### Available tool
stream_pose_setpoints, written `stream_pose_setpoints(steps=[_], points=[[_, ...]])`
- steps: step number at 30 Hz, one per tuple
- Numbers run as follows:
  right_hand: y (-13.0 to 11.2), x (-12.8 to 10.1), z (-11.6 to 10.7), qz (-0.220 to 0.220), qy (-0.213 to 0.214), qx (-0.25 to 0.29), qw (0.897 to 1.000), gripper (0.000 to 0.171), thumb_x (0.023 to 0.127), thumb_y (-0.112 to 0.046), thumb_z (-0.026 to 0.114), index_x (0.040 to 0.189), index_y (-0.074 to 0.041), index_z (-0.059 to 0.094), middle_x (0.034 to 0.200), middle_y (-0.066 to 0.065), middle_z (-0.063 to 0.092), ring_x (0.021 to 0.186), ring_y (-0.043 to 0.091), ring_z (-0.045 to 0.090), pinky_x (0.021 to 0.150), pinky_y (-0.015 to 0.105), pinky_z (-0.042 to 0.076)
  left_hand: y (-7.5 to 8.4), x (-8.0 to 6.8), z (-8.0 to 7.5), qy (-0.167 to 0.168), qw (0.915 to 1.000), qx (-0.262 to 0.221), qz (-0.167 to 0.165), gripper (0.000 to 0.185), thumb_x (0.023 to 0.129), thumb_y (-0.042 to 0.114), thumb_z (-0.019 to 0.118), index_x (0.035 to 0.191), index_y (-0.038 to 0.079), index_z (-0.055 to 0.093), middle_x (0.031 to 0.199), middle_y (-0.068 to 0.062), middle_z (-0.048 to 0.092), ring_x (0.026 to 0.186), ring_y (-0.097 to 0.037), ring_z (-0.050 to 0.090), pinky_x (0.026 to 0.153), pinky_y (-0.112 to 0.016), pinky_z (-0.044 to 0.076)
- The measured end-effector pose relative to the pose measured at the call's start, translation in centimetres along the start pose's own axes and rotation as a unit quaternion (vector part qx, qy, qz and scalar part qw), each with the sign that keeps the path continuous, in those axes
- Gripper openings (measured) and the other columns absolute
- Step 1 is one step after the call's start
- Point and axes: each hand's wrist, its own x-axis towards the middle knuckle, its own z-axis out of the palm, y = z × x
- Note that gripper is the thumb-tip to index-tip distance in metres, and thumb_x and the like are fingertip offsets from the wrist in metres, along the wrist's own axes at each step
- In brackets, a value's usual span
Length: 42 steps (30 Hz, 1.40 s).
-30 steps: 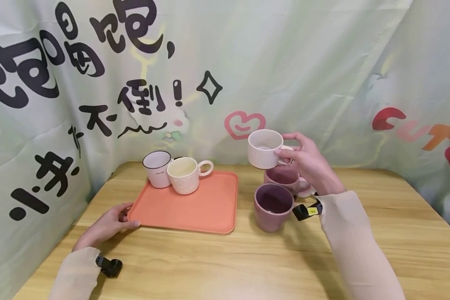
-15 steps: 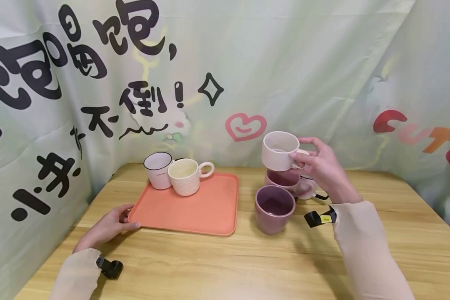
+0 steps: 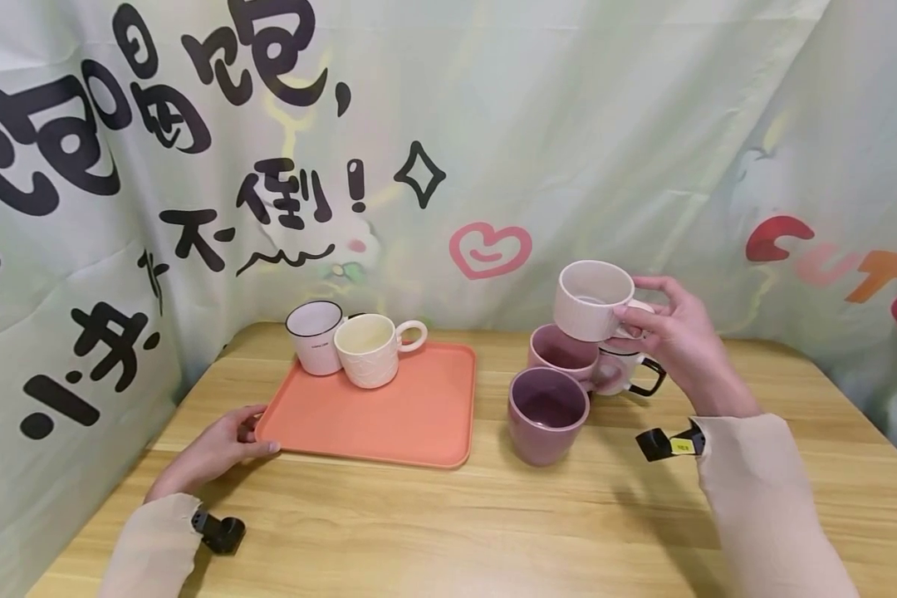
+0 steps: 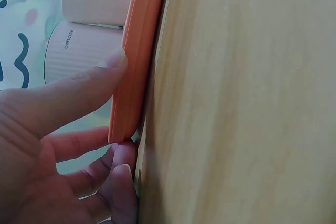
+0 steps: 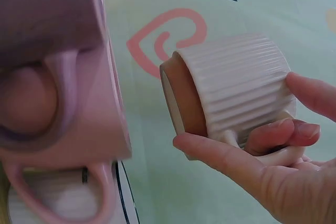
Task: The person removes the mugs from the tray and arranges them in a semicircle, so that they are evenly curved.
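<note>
Nearest, the person's left hand [image 3: 220, 448] pinches the near-left corner of a flat, rectangular orange-pink tray [image 3: 374, 423], thumb on the rim and fingers bent at the corner. The tray, probably plastic, should be light and stiff, apt to slide on the pale wood-grain worktop [image 3: 448, 540]; its raised rim is the place to hold it. Farther off, the right hand [image 3: 683, 340] grips a white, vertically ribbed, ceramic-looking mug [image 3: 586, 311] by its handle, raised above the worktop toward its far edge. That mug is likely hard, fairly heavy for its size and easily chipped; smooth glaze could slip, though ribs and handle give purchase.

Counted near to far: one tray, six mugs. Beyond the tray's right edge stand three: one glossy dark-purple mug [image 3: 541, 436], one pink mug [image 3: 556, 349] behind it, and one white mug with a squared black handle [image 3: 622, 380], partly hidden. One is the ribbed mug aloft. Two occupy the tray's far-left corner: one cream embossed mug with a ring handle [image 3: 370, 364] and, just beside it, one white mug with a black rim [image 3: 314, 350].
</note>
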Motion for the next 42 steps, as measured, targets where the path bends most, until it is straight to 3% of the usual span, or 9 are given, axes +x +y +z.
stream_pose_setpoints(steps=[14,18,25,29,42], points=[[-1.0,-1.6,-3.3,-0.003,0.03,0.018,0.999,0.041,0.095,0.014,0.059,0.126,-0.005,0.04,0.09,0.011,0.073,0.081,0.019,0.071,0.069,0.04,0.059,0.3,0.0,-0.1,-0.002,0.9999,0.009,-0.008,0.076,0.093,0.013,0.076,0.143,-0.023,0.031,0.109,-0.019,0.059,0.09,-0.026,0.052,0.067,-0.029,0.045],[-1.0,-2.1,-4.3,-0.005,0.039,0.019,0.999,0.043,0.094,0.013,0.062,0.126,-0.005,0.041,0.085,0.011,0.07,0.074,0.018,0.067,0.068,0.04,0.059,0.4,-0.1,-0.1,-0.003,0.9999,0.008,-0.009,0.076,0.093,0.012,0.076,0.143,-0.023,0.03,0.108,-0.019,0.059,0.09,-0.026,0.052,0.068,-0.029,0.045],[-1.1,-3.1,-6.1,-0.009,0.049,0.027,0.998,0.041,0.095,0.016,0.058,0.127,-0.004,0.041,0.086,0.009,0.067,0.074,0.016,0.065,0.067,0.041,0.059,0.3,0.1,0.0,-0.003,0.9999,0.01,-0.011,0.076,0.093,0.012,0.076,0.143,-0.023,0.03,0.108,-0.019,0.059,0.09,-0.025,0.052,0.068,-0.029,0.045],[-1.0,-3.8,-7.2,-0.012,0.062,0.03,0.998,0.043,0.095,0.017,0.057,0.127,-0.005,0.041,0.081,0.01,0.062,0.066,0.018,0.057,0.066,0.042,0.059,0.2,0.2,0.0,-0.002,0.9999,0.01,-0.008,0.076,0.093,0.012,0.076,0.143,-0.023,0.031,0.107,-0.019,0.061,0.09,-0.025,0.053,0.068,-0.029,0.045],[-0.6,-5.2,-9.8,-0.013,0.114,0.019,0.993,0.043,0.094,0.013,0.061,0.126,-0.009,0.042,0.08,0.008,0.061,0.066,0.017,0.056,0.064,0.039,0.059,0.3,0.2,-0.2,-0.005,0.9998,0.018,-0.007,0.076,0.093,0.012,0.075,0.143,-0.023,0.03,0.107,-0.019,0.06,0.09,-0.026,0.053,0.067,-0.03,0.046]])
